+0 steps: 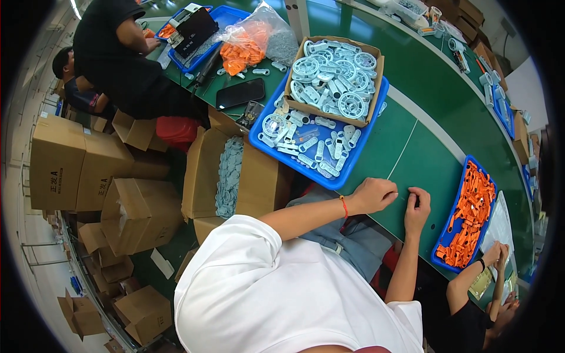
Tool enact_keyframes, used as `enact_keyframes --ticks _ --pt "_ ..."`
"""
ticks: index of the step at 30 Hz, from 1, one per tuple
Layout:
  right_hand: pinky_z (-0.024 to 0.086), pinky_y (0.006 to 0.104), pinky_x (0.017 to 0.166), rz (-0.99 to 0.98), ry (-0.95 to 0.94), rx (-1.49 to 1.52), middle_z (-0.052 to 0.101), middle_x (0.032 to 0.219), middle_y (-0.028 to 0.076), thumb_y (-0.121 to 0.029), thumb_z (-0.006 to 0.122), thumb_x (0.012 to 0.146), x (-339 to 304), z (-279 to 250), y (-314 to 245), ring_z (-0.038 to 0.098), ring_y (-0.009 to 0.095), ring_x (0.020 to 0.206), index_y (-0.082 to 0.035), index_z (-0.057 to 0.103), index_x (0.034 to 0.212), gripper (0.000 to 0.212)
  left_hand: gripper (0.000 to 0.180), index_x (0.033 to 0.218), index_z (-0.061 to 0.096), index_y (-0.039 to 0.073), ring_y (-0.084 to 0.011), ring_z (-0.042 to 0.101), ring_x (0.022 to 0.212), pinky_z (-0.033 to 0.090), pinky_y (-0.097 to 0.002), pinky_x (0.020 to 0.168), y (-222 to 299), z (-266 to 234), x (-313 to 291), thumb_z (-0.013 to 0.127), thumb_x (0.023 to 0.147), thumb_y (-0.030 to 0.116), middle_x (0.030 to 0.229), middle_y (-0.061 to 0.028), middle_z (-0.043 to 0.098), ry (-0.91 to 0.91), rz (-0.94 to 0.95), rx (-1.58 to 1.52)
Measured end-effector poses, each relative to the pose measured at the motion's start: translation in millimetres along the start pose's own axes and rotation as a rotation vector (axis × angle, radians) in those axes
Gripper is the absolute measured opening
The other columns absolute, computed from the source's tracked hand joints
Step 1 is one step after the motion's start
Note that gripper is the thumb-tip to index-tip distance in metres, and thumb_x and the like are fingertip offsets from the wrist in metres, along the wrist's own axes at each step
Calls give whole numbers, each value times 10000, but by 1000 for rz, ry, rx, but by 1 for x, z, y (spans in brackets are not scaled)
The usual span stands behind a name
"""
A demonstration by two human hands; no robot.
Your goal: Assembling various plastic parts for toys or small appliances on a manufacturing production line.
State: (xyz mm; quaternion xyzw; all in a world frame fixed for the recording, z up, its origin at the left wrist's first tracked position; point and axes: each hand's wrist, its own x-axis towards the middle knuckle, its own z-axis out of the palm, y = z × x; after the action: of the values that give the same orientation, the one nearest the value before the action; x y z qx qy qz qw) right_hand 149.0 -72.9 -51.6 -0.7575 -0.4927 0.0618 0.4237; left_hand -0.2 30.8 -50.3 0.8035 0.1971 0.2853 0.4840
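My left hand [376, 195], with a red string bracelet on its wrist, is held over the green table's edge with its fingers curled in. My right hand [416, 209] is a short way to its right, fingers bent toward the left hand but not touching it. Whatever either hand may hold is hidden or too small to make out. Closest to my left hand is a blue tray [338, 183] of pale blue plastic parts. A cardboard box [379, 88] heaped with pale blue rings and links rests on the tray's far part.
A blue tray [436, 255] of orange parts lies to the right, near a co-worker's hands [499, 254]. Beyond the left tray are a black phone [241, 93] and a bag of orange parts [242, 54]. An open carton [259, 182] of pale parts stands at my left.
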Motion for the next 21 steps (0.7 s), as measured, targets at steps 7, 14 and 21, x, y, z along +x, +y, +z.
enact_keyframes --ticks 7,14,21 --pt "441 305 735 0 2 4 597 862 92 -11 528 834 0 1 -1 560 222 822 -13 600 864 78 96 781 599 21 -275 589 636 461 -367 586 -1 0 -1 593 795 115 697 -117 597 46 27 2" --pt "446 330 726 33 36 -1 608 851 96 -15 535 812 0 -2 -4 561 245 823 -20 607 842 79 84 804 611 24 -258 593 627 461 -345 567 -3 7 1 595 806 107 709 -117 602 96 59 -52" --pt "441 352 771 12 56 -2 620 850 101 -7 550 781 2 3 -2 569 266 843 -31 617 819 81 132 810 612 21 -274 579 606 457 -347 553 -7 3 -1 573 833 146 695 -135 583 55 25 -4"
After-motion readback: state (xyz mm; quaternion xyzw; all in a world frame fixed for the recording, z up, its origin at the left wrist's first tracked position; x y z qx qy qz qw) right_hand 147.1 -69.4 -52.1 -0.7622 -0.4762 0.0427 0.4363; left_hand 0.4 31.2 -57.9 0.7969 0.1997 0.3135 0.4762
